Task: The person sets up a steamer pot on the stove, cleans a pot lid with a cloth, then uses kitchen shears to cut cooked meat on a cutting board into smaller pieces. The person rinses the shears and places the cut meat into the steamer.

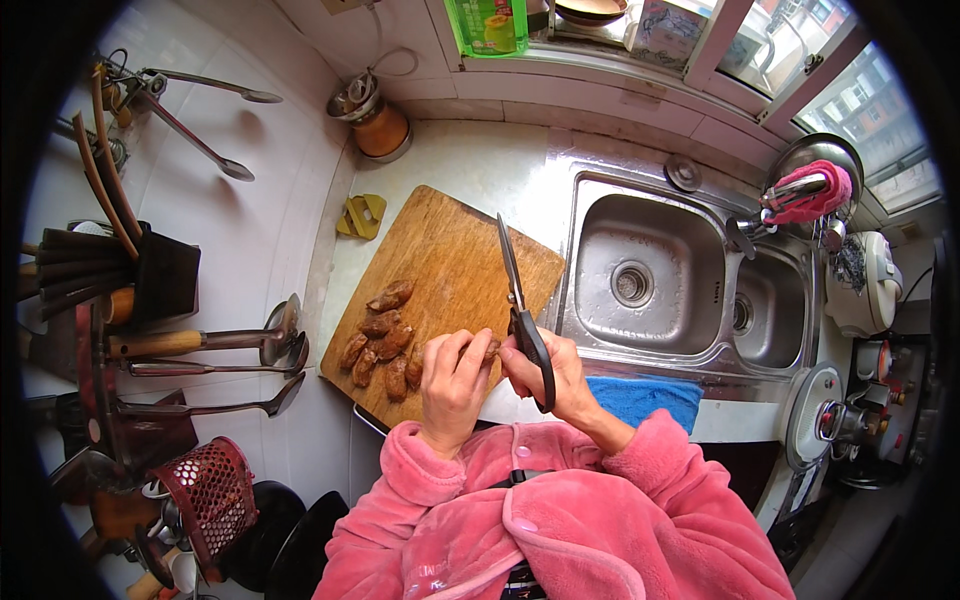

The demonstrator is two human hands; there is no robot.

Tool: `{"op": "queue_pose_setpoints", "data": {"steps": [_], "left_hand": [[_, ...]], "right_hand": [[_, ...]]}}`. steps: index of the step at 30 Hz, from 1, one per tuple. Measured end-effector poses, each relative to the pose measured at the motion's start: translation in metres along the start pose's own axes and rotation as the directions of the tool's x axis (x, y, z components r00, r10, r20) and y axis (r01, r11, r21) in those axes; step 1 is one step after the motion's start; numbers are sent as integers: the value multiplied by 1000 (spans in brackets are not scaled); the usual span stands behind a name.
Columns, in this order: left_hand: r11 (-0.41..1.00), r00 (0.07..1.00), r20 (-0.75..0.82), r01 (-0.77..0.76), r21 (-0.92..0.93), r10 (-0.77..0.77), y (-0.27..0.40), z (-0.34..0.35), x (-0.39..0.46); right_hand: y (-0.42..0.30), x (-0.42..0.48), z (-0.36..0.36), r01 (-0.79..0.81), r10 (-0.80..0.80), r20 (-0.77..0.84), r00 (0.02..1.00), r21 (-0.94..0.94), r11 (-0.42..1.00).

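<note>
My left hand (454, 379) is closed around a short brown sausage-like piece (491, 349), mostly covered by the fingers. Beside it, my right hand (551, 371) grips kitchen scissors (512, 266) by their black handles. The long metal blades point away from me over the cutting board, and they look closed. Right thumb and fingertips are close to the held piece; whether they touch it is unclear. Several similar wrinkled brown pieces (393, 341) lie clustered on the left part of the wooden cutting board (450, 255).
Right of the board is a double-bowl steel sink (649, 262), with a blue cloth (645, 401) at its front edge. A yellow plastic holder (362, 216) and a brown jar (381, 127) stand behind the board. Ladles (281, 337) and a knife block (166, 274) line the left wall.
</note>
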State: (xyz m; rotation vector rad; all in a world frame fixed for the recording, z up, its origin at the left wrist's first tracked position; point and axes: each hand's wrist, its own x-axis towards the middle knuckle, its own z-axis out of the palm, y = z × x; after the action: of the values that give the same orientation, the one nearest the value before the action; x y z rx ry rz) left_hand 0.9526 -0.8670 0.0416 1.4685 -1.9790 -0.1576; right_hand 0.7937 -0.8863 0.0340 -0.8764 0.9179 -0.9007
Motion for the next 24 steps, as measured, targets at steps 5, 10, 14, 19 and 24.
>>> {"op": "queue_pose_setpoints", "data": {"steps": [5,10,14,19,24], "left_hand": [[989,995,4,100,-109,-100,2,-1,-1],[975,989,53,145,-169,-138,2,-1,-2],[930,970,151,228,-288,-191,-1,0,-3],[795,896,325,426,-431,-304,6,-9,1],[819,920,338,344,-460,-198,2,-14,2]], "right_hand": [[-6,0,0,-33,32,14,999,31,999],[-7,0,-1,-63,61,41,997,37,997],[-6,2,-2,-77,73,56,996,75,994],[-4,3,-5,-82,77,65,995,66,994],[-4,5,-7,-89,85,49,995,71,993]]}}
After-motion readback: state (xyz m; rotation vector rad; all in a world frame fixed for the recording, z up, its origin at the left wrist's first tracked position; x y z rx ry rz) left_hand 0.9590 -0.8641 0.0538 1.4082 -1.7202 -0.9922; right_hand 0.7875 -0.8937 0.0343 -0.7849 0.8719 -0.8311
